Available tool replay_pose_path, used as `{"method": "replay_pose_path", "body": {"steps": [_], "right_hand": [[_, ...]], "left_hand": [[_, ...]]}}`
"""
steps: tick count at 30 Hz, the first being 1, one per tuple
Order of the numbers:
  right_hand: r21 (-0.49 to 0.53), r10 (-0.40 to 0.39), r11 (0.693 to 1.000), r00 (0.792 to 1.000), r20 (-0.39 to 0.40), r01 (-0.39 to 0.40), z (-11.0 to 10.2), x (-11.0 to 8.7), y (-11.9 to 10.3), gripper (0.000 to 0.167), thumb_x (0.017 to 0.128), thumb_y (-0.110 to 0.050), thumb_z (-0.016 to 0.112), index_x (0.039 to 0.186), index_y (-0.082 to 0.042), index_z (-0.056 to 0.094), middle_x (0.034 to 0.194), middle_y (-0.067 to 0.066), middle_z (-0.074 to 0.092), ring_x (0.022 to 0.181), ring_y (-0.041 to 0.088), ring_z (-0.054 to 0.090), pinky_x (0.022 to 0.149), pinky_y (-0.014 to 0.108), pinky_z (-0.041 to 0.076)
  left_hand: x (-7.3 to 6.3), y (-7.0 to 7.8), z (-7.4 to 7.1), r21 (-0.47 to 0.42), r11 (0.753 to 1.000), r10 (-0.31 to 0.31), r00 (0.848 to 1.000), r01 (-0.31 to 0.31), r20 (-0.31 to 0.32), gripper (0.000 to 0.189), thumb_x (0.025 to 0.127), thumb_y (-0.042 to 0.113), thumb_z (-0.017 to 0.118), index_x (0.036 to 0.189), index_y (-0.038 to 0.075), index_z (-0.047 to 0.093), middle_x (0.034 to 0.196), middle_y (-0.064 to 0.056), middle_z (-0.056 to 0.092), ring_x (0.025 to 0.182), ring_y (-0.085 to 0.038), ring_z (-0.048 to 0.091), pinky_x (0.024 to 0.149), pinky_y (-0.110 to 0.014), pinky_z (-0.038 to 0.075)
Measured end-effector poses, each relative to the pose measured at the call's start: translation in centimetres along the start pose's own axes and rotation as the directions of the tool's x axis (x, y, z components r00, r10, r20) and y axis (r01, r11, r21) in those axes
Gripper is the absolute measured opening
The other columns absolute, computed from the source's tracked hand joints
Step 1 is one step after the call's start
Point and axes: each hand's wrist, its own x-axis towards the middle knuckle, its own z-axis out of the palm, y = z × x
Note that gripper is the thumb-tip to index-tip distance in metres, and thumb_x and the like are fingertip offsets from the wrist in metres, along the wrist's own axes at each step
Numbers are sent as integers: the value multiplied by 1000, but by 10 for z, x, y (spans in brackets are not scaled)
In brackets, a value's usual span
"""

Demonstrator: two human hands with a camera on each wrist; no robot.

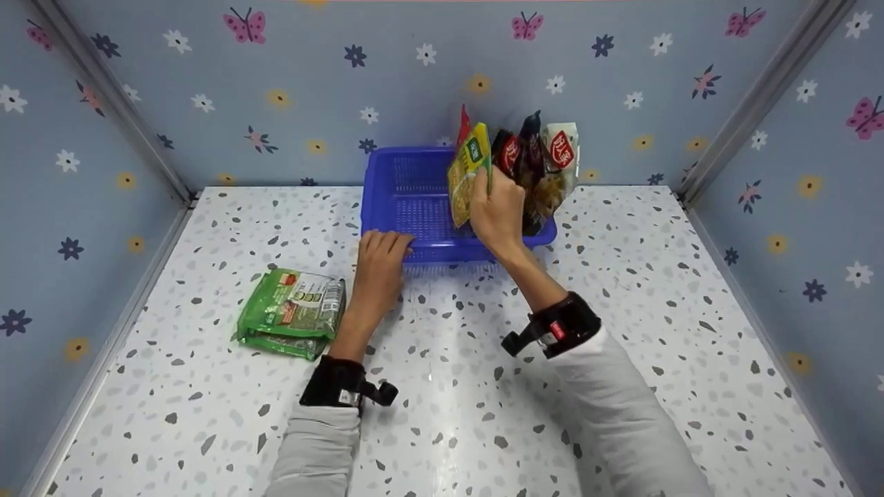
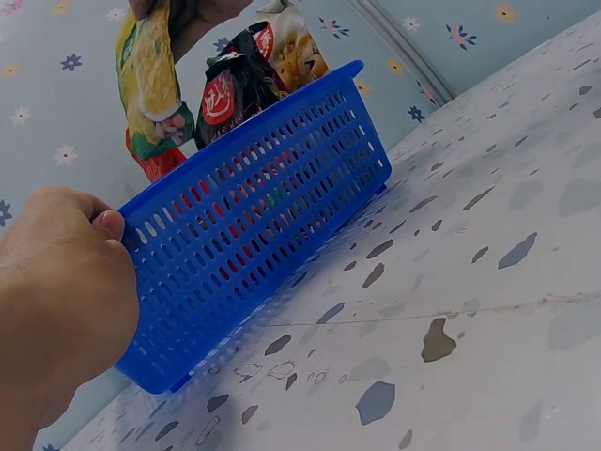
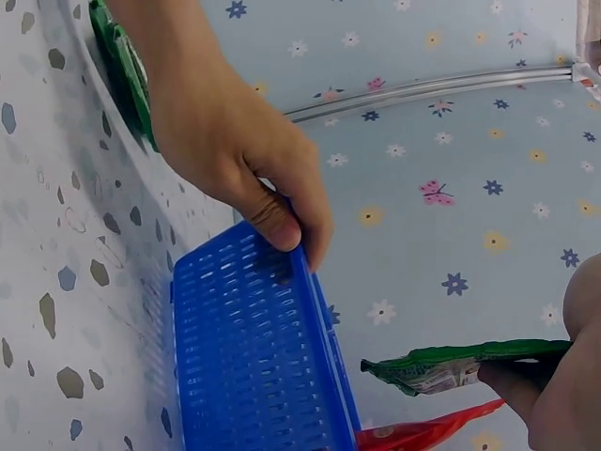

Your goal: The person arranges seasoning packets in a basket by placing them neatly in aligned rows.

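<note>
A blue plastic basket (image 1: 449, 252) with slotted walls stands against the back wall. My left hand (image 1: 380, 266) grips its front rim near the left corner, thumb outside and fingers over the edge, as the right wrist view shows. With my right hand (image 1: 501, 210) I pinch a yellow and green food packet (image 1: 467, 176) by its edge, upright over the basket's middle. Behind it a red packet (image 1: 463, 124) peeks out. Dark and pale packets (image 2: 230, 99) with red labels stand in the basket's right part, partly hidden by my right hand.
Left of my left forearm, green packets (image 1: 293, 304) lie stacked on the speckled white table (image 1: 442, 414). Flowered panels (image 1: 311, 90) enclose the table at the back and both sides, with the back panel close behind the basket.
</note>
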Motion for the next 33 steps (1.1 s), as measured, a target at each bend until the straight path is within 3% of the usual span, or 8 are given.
{"method": "replay_pose_path", "body": {"steps": [5, 15, 23, 28, 33], "right_hand": [[-27, -19, 999, 999, 38, 20, 18, 4, 3, 41, 116, -15, 46, 97, 5, 75, 92, 24, 82, 85, 44, 80, 76, 57, 63], [-103, 48, 994, 992, 119, -36, 48, 8, 16, 42, 116, -16, 43, 99, 4, 76, 98, 26, 84, 90, 44, 83, 77, 58, 66], [-173, 40, 985, 994, 106, -21, 108, 28, 99, 41, 110, -25, 46, 77, -11, 65, 79, 16, 79, 80, 42, 80, 72, 57, 64], [-243, 40, 970, 993, 115, -11, 119, 29, 118, 38, 108, -22, 50, 74, -14, 62, 77, 13, 78, 73, 33, 77, 68, 56, 65], [-259, 61, 966, 985, 163, -17, 120, 27, 117, 38, 108, -19, 52, 70, -19, 53, 75, 12, 75, 75, 32, 77, 68, 57, 66]], "left_hand": [[-1, 1, 0, 18, 1000, 15, 1000, -15, -15, 24, 110, 9, 66, 131, 4, 75, 120, -15, 79, 115, -38, 69, 123, -55, 45], [-1, 1, 0, 31, 999, 26, 999, -25, -36, 23, 110, 10, 66, 131, 3, 75, 119, -16, 79, 114, -39, 69, 121, -54, 46], [-1, 2, 0, 37, 999, 29, 998, -28, -47, 21, 110, 9, 68, 128, 4, 76, 118, -16, 79, 114, -39, 70, 121, -55, 48], [0, 2, 1, 29, 999, 20, 1000, -19, -23, 23, 113, 12, 63, 130, 3, 75, 120, -16, 79, 115, -38, 70, 122, -55, 47], [0, 2, 0, 39, 999, 25, 999, -23, -41, 21, 111, 10, 66, 129, 4, 76, 119, -15, 80, 112, -37, 70, 120, -54, 49]]}}
